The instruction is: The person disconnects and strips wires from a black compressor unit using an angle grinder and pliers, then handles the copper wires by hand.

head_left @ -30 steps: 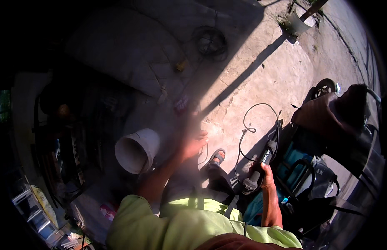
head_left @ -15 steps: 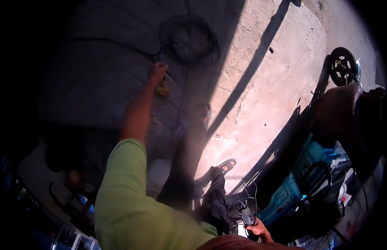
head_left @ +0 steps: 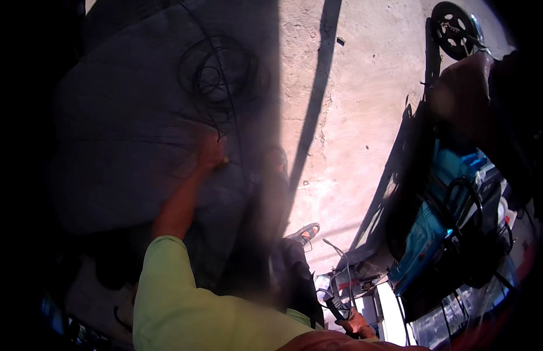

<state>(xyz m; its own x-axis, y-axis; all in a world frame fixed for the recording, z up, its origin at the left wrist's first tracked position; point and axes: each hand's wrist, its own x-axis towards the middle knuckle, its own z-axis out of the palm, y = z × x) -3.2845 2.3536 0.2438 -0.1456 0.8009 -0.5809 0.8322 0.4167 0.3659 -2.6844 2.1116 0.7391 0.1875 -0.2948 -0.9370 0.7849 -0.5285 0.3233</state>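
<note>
Cable coil [head_left: 217,69] | concrete floor [head_left: 365,117], half sunlit | left hand [head_left: 210,153]: grip unclear | right hand [head_left: 357,325]: clamped round tool [head_left: 335,305]

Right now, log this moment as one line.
left hand: near yellow piece, grip unclear; right hand: holding dark corded tool; cable coil: on shaded ground

No legible lettering, numbers or signs.

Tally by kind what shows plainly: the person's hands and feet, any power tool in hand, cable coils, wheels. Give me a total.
Hands: 2
Feet: 2
Power tool: 1
Coil: 1
Wheel: 1
Total: 7
</note>
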